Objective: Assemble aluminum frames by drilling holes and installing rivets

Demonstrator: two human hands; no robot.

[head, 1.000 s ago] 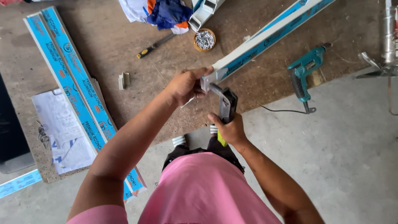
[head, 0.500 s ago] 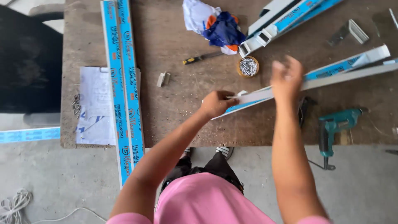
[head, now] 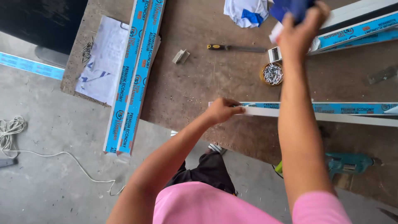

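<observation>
My left hand (head: pixel 223 110) grips the near end of a long white aluminium profile (head: pixel 331 108) with blue protective film, which lies flat across the brown worktable (head: pixel 195 91) and runs off to the right. My right hand (head: pixel 296 31) is stretched far over the table, its fingers curled at a heap of blue and white cloth (head: pixel 248 10). A white piece shows under the palm. Whether the hand grips anything is hidden. More blue-filmed profiles (head: pixel 356 31) lie right beside that hand.
A yellow-handled screwdriver (head: pixel 236 48), a round tub of screws (head: pixel 272 74) and a small metal bracket (head: pixel 180 56) lie between my arms. Two blue-filmed profiles (head: pixel 134 74) and a paper sheet (head: pixel 103 62) are at left. A teal drill (head: pixel 348 162) sits near the table edge. White cord (head: pixel 12 132) lies on the floor.
My right hand let go of a dark tool and has reached from above the profile up to the cloth heap. My left hand stays on the profile's end, which now lies level.
</observation>
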